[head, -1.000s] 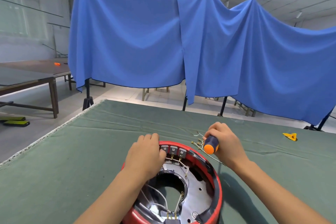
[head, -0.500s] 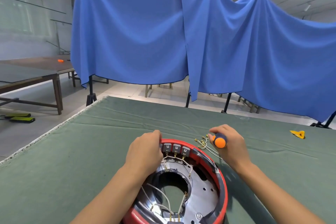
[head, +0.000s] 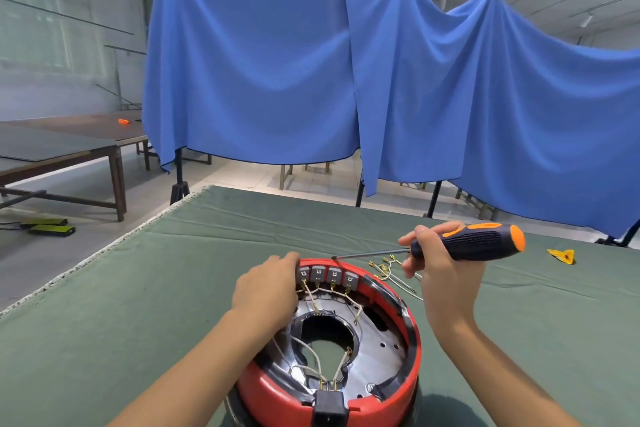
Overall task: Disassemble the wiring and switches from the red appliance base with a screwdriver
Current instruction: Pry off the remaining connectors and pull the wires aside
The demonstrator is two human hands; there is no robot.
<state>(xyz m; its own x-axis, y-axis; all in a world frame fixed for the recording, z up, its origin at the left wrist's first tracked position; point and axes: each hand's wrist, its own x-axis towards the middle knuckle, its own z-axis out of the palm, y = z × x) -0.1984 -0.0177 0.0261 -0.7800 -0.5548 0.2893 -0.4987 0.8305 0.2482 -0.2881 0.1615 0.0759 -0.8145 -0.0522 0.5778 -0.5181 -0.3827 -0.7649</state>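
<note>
- red appliance base [head: 391, 395] on green table cloth [head: 138, 288], near edge; left hand [head: 266, 288] curled over far-left rim, bracing
- screwdriver [head: 464, 242] swung level in right hand's [head: 440, 263] grip vs 1 s ago; tip now just above switches [head: 327, 274]
- prob lining up on switch fixings; wiring [head: 311, 357] not yet freed

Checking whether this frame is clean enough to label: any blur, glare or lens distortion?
Head view: hands, screwdriver and red appliance base are sharp; the far left wall looks soft; wide-angle bending curves the table edge; bright glints on the base's metal plate, soft overhead light, faint shadows.
</note>
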